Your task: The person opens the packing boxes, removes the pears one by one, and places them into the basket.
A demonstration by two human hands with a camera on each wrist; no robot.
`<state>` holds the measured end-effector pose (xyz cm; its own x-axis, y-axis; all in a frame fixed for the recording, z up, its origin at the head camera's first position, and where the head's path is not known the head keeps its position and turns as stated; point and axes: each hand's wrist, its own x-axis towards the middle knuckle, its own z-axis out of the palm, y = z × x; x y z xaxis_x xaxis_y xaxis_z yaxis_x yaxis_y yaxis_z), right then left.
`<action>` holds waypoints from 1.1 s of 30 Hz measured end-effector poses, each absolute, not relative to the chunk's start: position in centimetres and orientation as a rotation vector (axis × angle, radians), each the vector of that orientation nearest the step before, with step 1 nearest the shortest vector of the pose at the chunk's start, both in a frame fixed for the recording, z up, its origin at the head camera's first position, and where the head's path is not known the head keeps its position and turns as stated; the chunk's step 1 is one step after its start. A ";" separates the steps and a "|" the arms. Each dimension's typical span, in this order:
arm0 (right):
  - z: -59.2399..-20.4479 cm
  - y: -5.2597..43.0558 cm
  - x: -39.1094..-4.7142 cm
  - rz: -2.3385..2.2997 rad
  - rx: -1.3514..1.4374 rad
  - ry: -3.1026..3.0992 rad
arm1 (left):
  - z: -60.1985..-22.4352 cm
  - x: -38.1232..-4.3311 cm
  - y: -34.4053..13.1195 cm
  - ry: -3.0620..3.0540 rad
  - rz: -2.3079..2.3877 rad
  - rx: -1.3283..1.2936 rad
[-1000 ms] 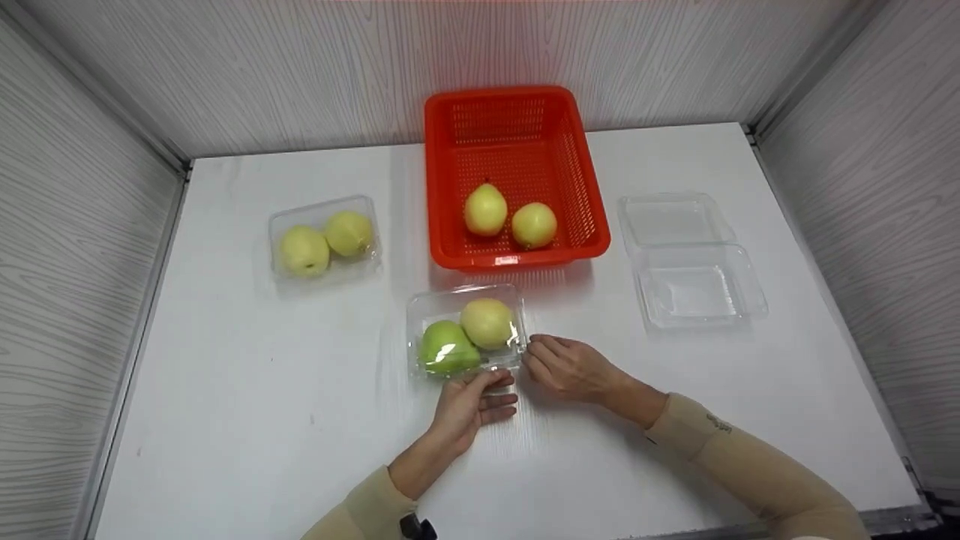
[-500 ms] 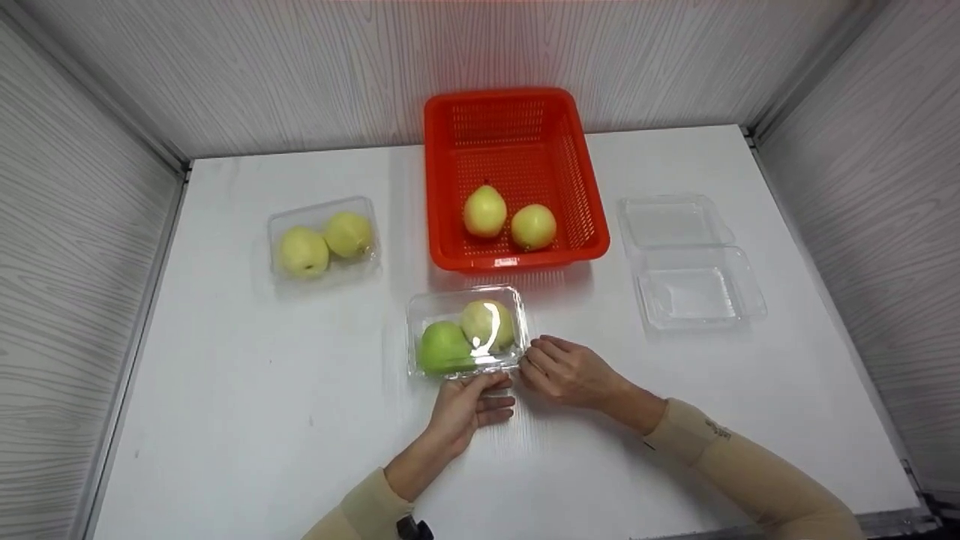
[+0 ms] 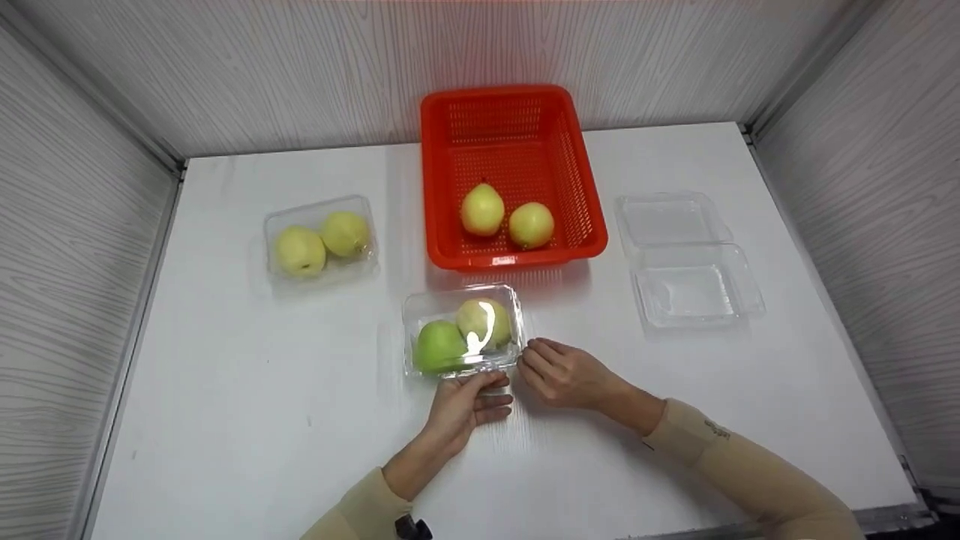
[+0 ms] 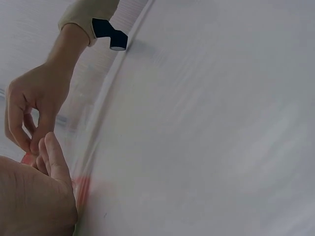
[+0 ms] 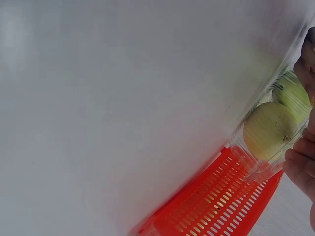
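Right grip [image 3: 564, 376] pinches the nearest clear box [image 3: 433, 306].

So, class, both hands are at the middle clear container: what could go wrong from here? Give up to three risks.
1. The near left corner of the middle container might stay loose: the left hand is at the near edge, the right hand at the near right corner.
2. A firm push might slide it toward the red basket just beyond.
3. The green pear, close to the near edge, could get bruised.
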<state>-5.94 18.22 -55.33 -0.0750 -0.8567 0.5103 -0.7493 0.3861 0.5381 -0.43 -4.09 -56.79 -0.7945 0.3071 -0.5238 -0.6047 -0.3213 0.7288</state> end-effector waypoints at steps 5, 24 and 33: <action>-55.6 18.0 -6.3 -0.122 1.405 -1.815 | -56.8 -0.4 -4.2 1.370 2.136 -0.390; -53.2 18.0 -6.5 0.100 1.252 -1.908 | -56.8 -0.5 -4.5 1.399 2.107 -0.385; -53.0 18.1 -6.6 0.163 1.228 -1.933 | -56.7 -0.2 -4.8 1.352 2.120 -0.429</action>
